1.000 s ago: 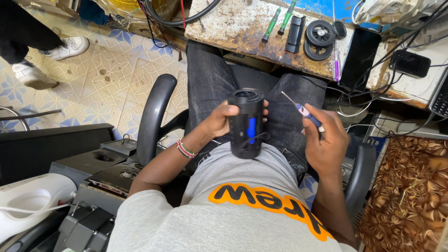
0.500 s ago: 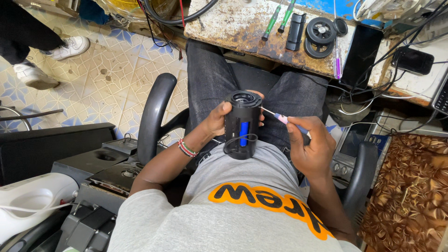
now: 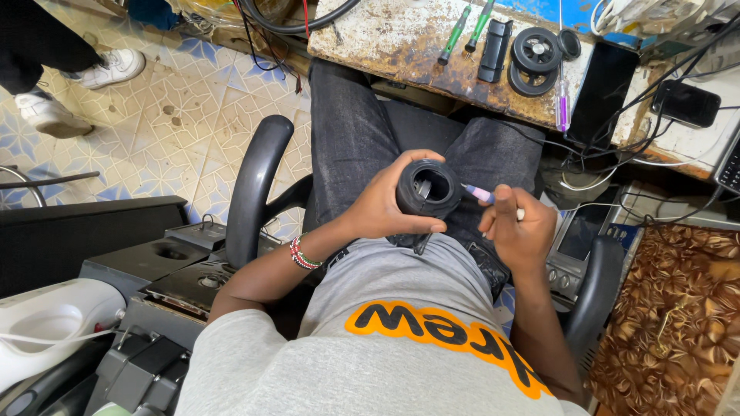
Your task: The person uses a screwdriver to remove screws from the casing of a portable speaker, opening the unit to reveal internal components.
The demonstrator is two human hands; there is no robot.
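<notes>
Two bare hands work over the person's lap, and the black cylindrical device (image 3: 428, 189) between them serves as the landmark. It is tipped so its open round end faces up toward the camera, with a dark hollow showing inside. The left hand (image 3: 384, 206) wraps around the device's left side and underside, fingers closed firmly on its body, the thumb lying along the lower edge. A beaded bracelet (image 3: 301, 253) sits on that wrist, down and left of the device.

Just right of the device, the right hand (image 3: 518, 229) is closed in a pinch on a small screwdriver (image 3: 481, 193) with a pale purple handle. The tool's tip points left and meets the device's right side; whether it sits in a screw cannot be told.

Above the device, beyond the knees, a worn workbench (image 3: 401, 38) carries two green screwdrivers (image 3: 466, 29), a black rectangular part (image 3: 494, 50), black round rings (image 3: 533, 62) and a purple-handled tool (image 3: 562, 102). Left of the device curves the black armrest (image 3: 254, 181) of the chair.
</notes>
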